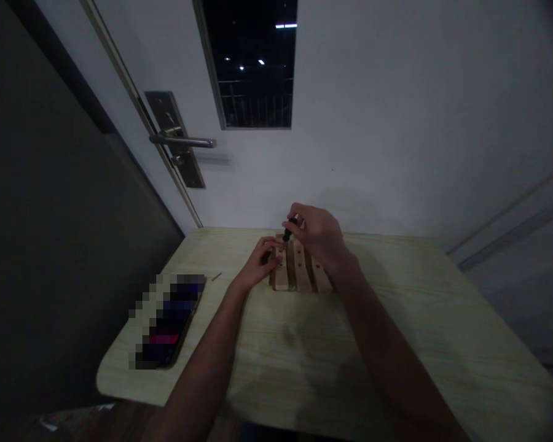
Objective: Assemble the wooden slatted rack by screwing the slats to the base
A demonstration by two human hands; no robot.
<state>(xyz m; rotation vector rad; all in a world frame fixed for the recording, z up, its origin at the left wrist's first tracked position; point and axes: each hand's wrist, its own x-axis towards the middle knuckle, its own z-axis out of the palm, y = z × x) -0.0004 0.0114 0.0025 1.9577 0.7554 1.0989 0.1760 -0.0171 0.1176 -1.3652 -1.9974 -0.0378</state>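
Note:
A small slatted wooden piece with dark round holes lies near the table's back edge. My right hand is closed around the black handle of a screwdriver, which tilts with its lower end down at the leftmost slat. At that slat's left side, my left hand has its fingers bent and grips the piece, thumb and forefinger on the wood close to the screwdriver's lower end. Whether a screw sits under the tip is too small to tell.
A phone, partly blurred out, lies on the table at the left. A thin metal pin or screw rests beside it. Behind the table stands a white door with a lever handle and a window.

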